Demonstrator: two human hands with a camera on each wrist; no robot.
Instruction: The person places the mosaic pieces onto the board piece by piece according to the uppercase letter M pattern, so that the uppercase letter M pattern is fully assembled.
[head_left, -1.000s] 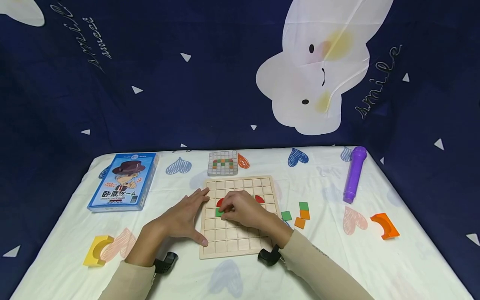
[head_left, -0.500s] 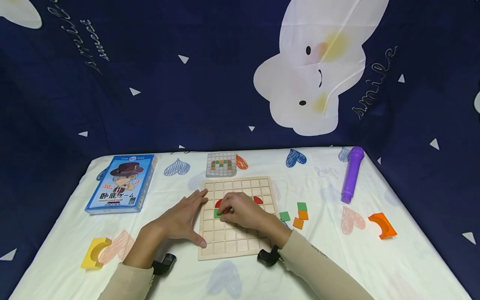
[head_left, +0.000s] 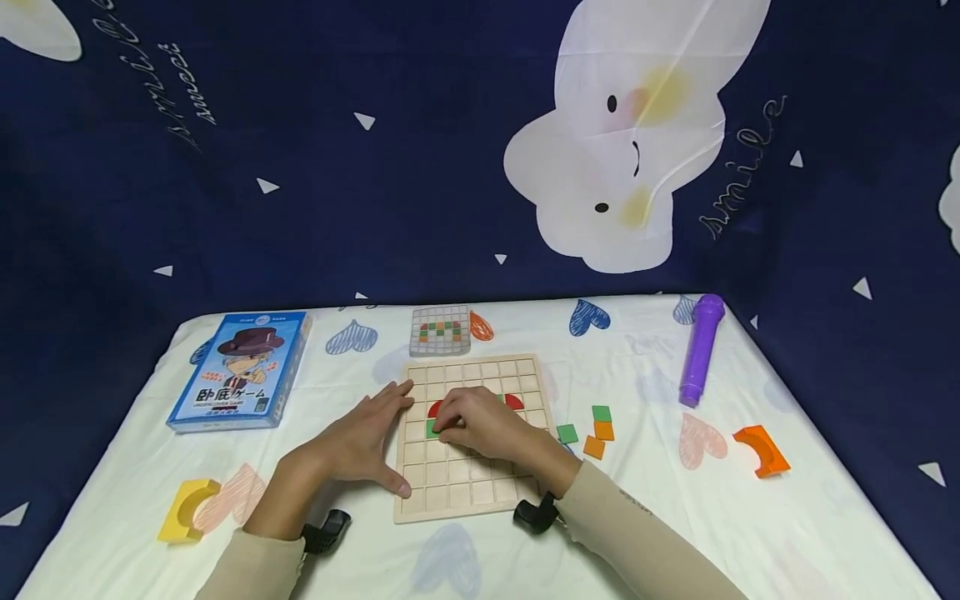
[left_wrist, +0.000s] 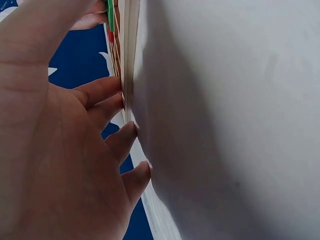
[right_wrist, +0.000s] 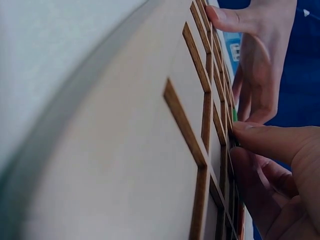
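My right hand [head_left: 483, 422] is over the wooden grid board [head_left: 470, 497], its thumb and fingertips curled together at a green square tile [head_left: 432, 429] on the left part of the grid. Above this tile a red piece [head_left: 434, 408] shows beside the fingers, and another red piece [head_left: 513, 402] lies farther right in the same row. Part of that row is hidden under the hand. My left hand [head_left: 358, 446] spreads along the board's left edge, with fingertips on the upper side and thumb near the lower corner. The left wrist view shows its fingers [left_wrist: 102, 92] straight against the rim.
Right of the board lie loose green tiles [head_left: 602, 413] and orange tiles [head_left: 594, 447]. A pattern card [head_left: 440, 346] sits behind it. Around them are a blue game box [head_left: 238, 367], a yellow arch block [head_left: 180, 508], an orange arch block [head_left: 763, 450] and a purple microphone-shaped stick [head_left: 702, 350].
The whole head view has shifted slightly left and down. Both hands keep their places at the board, with the right fingertips still at the green tile.
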